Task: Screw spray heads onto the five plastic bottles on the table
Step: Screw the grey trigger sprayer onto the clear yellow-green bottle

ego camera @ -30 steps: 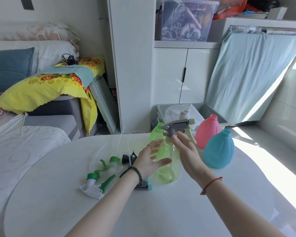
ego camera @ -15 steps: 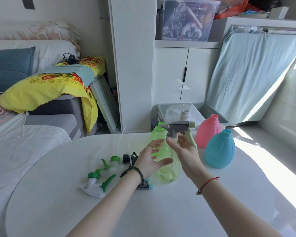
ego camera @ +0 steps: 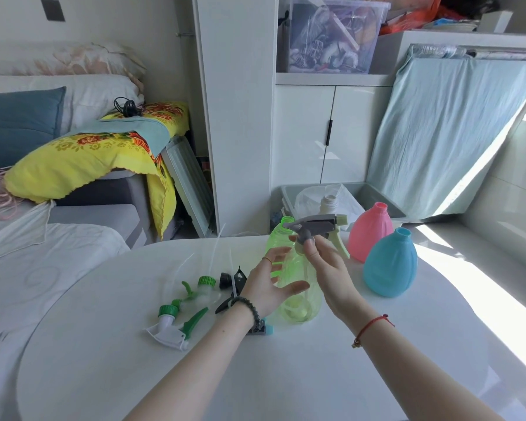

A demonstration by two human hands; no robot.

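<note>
A translucent green bottle [ego camera: 301, 287] stands near the table's middle. My left hand [ego camera: 268, 287] cups it, thumb in front and fingers behind. On its neck sits a grey spray head [ego camera: 316, 223] with a pale green trigger. The fingertips of my right hand [ego camera: 328, 268] pinch that head's grey collar. A second green bottle [ego camera: 276, 240] stands just behind, its neck bare. A pink bottle [ego camera: 369, 233], a blue bottle [ego camera: 389, 265] and a whitish bottle [ego camera: 329, 203] stand to the right and behind, all without heads.
Loose spray heads lie left of the held bottle: a white-and-green one [ego camera: 170, 328], a clear one with a green collar [ego camera: 205, 285], a black one [ego camera: 230, 279], and a grey one with a blue nozzle [ego camera: 264, 329] under my left wrist. Their thin tubes [ego camera: 213, 253] trail backward.
My right hand's fingers have shifted round the grey collar and my wrist has turned a little. The bottle and my left hand have stayed almost where they were.
</note>
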